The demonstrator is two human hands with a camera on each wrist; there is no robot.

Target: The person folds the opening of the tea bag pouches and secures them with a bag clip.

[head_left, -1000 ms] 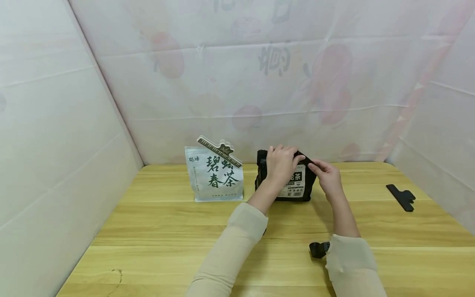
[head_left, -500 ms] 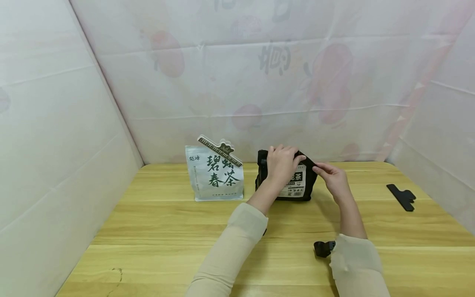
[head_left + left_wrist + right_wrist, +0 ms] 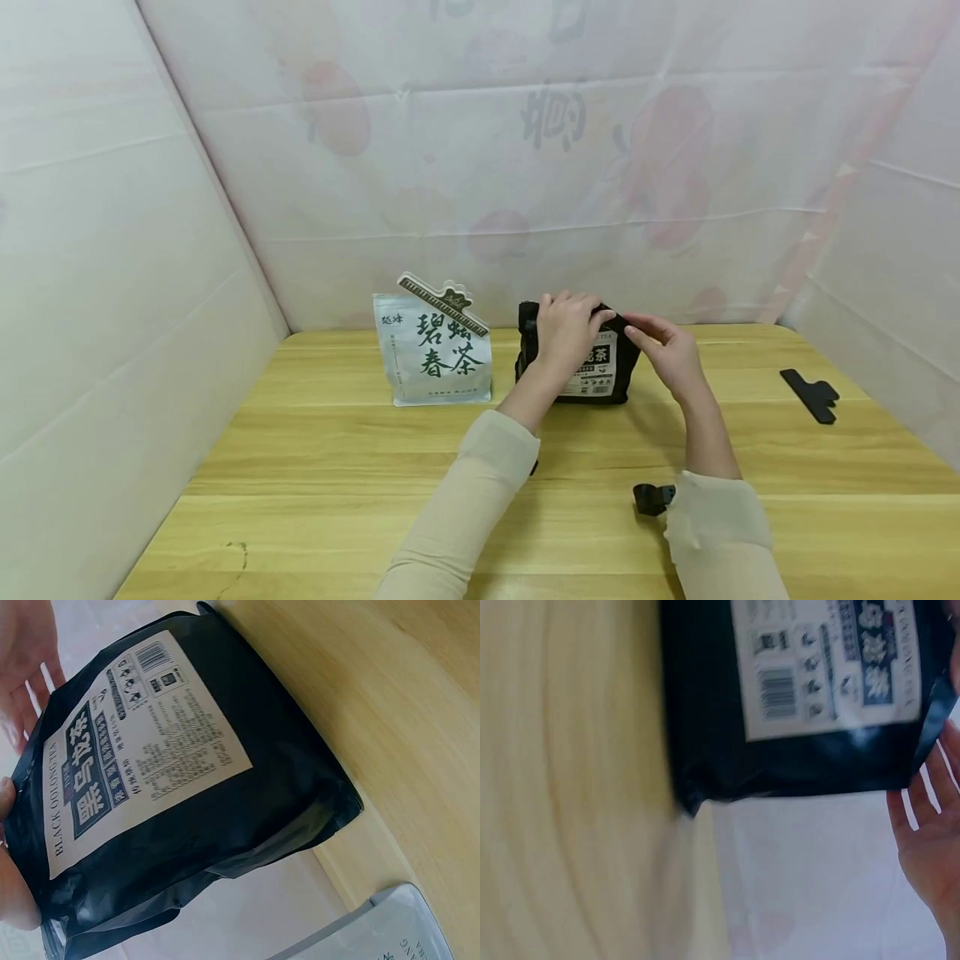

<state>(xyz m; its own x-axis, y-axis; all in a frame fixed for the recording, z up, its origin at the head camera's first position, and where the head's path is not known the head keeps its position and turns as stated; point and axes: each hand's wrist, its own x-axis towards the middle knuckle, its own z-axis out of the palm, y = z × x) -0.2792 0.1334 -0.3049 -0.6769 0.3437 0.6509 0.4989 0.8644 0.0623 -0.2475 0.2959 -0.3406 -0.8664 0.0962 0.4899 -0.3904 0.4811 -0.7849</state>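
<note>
A black pouch of oolong tea with a pale label stands upright on the table. Across its folded top lies my left hand, gripping the edge with the thumb in front. My right hand pinches the pouch's upper right edge between thumb and fingers. Seen from the left wrist, the pouch has its printed label facing the camera, with the left thumb on its top edge. In the right wrist view, fingers of the right hand reach behind the pouch's top corner.
Left of the black pouch stands a light blue tea pouch, with a ruler-patterned clip slanted across its top corner. A black bag clip lies at the table's right. A pale printed cloth hangs behind the table.
My right hand slides outward and down along the pouch's upper right edge, then comes back up and left. The left hand keeps its place on the top.
</note>
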